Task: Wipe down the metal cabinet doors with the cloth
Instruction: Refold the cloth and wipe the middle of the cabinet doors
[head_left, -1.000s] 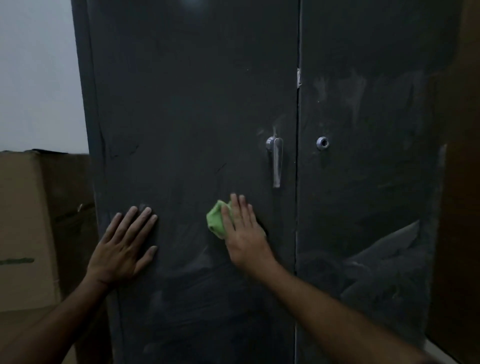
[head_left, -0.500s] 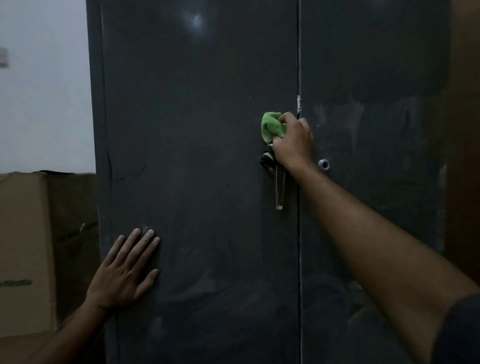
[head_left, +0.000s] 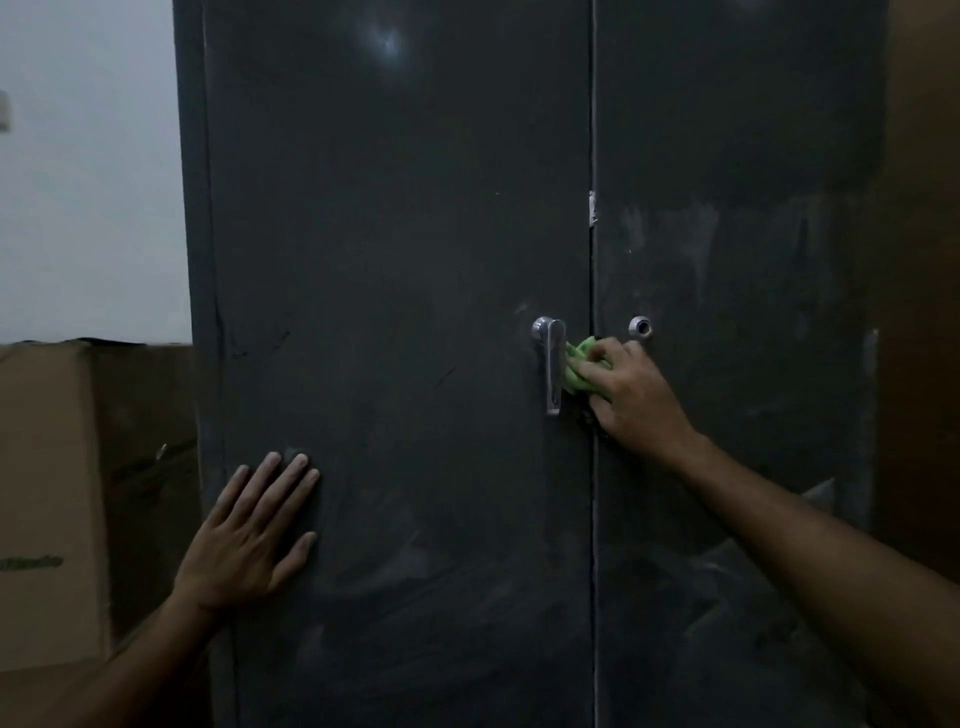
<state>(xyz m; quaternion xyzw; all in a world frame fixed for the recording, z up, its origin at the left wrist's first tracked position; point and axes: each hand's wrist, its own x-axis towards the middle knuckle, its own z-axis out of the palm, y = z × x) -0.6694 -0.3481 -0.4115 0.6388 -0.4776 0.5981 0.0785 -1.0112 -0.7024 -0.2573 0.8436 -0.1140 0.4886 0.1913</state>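
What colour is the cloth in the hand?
Bright green cloth, seen in the head view.

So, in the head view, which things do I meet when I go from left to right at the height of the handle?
Cardboard box → left cabinet door → metal handle → green cloth → right hand gripping the cloth → right cabinet door.

Single head-worn wide-angle view, facing straight ahead at the dark metal cabinet doors (head_left: 395, 312) from within arm's reach. Fills most of the frame with both doors; seam runs vertically right of centre. Catches pale wall (head_left: 88, 208) at 10 o'clock, cardboard box (head_left: 47, 493) at 8 o'clock. No second view to compare.
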